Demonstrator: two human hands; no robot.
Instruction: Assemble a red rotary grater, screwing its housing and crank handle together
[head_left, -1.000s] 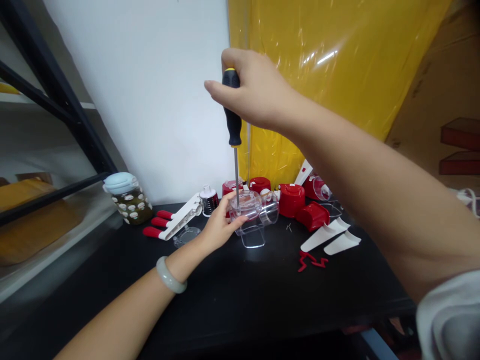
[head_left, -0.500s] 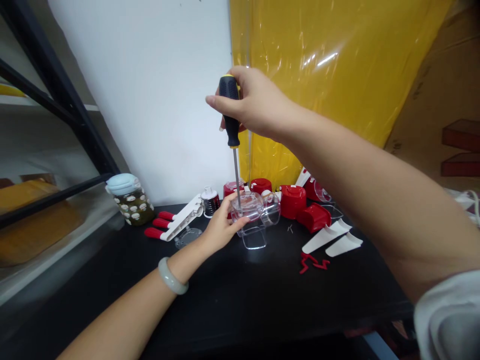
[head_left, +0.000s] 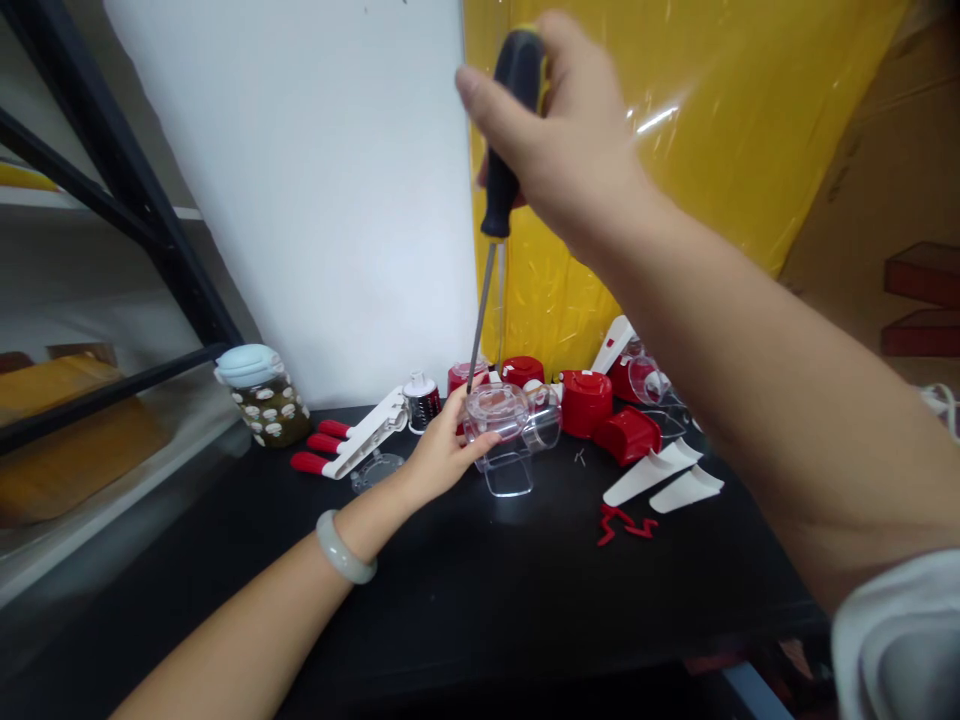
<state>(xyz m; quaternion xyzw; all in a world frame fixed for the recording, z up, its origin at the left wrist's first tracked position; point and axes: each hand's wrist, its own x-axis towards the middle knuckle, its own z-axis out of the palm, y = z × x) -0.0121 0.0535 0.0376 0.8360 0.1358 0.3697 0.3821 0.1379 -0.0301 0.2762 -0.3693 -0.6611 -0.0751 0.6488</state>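
— How is the screwdriver (head_left: 501, 195) being held?
— Its dark handle is being grasped by the right hand (head_left: 589, 150), and the shaft is being angled steeply down, its top being leaned towards the person's right
— Where is the clear plastic part (head_left: 499, 412) being held?
— Below the right hand, over the black table (head_left: 450, 620); its left side is being gripped by the left hand (head_left: 441, 455), the nearer one
— Is the tip being lined up upright over it?
— A tilt is being shown instead: the tip is being held by the part's far left edge, beside the left fingertips, while any contact is being left unclear
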